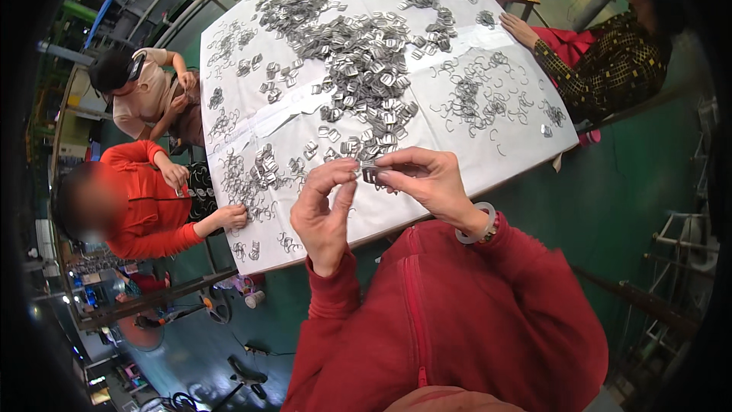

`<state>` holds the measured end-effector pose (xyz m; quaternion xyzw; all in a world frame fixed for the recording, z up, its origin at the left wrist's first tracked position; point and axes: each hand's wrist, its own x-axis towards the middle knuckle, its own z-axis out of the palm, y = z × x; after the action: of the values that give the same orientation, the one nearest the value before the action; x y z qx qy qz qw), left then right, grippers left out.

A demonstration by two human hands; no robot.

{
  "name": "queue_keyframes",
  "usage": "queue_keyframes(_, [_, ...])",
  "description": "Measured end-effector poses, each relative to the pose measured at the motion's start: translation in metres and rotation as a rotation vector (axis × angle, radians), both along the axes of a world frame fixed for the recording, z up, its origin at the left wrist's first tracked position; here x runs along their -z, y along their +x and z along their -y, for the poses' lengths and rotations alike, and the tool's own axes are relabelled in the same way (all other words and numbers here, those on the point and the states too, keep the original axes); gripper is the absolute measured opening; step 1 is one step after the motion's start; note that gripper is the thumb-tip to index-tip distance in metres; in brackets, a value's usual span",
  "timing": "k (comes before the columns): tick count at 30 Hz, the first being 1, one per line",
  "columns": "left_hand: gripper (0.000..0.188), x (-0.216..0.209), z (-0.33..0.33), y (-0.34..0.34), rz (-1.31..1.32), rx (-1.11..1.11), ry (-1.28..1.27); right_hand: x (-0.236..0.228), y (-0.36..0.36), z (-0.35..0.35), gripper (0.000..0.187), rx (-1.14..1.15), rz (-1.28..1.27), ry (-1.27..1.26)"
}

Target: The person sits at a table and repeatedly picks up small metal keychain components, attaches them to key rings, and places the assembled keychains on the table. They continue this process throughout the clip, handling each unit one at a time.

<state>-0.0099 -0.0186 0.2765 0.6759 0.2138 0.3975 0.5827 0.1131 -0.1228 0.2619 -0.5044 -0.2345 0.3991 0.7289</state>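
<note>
Both of my hands meet over the near edge of the white-covered table. My right hand (438, 187) pinches a small dark metal buckle (370, 175) with slots between thumb and fingertips. At the buckle's left side is my left hand (323, 210), its thumb and fingertips drawn close together. Whatever those fingertips hold is too small to make out. Just beyond my hands, a large heap of similar metal buckles (366, 69) stretches toward the far side. Loose curved wire hooks (473, 103) lie scattered to the right of the heap.
The white table cover (488, 164) also bears more wire pieces (248, 183) at the left. A person in an orange-red jacket (149, 198) and another in a light top (145, 103) sit along the left. Someone in a patterned sleeve (602, 76) sits at the right; others are at the far side.
</note>
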Motion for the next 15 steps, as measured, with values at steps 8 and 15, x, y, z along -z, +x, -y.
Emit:
queue_keyframes(8, [0.008, 0.008, 0.017, 0.033, -0.11, -0.077, 0.235, 0.011, 0.011, -0.005, 0.016, 0.15, 0.181, 0.144])
queue_keyframes(15, [0.005, 0.027, 0.012, 0.032, 0.061, 0.033, -0.069, 0.012, 0.046, -0.002, 0.024, 0.011, 0.45, 0.189])
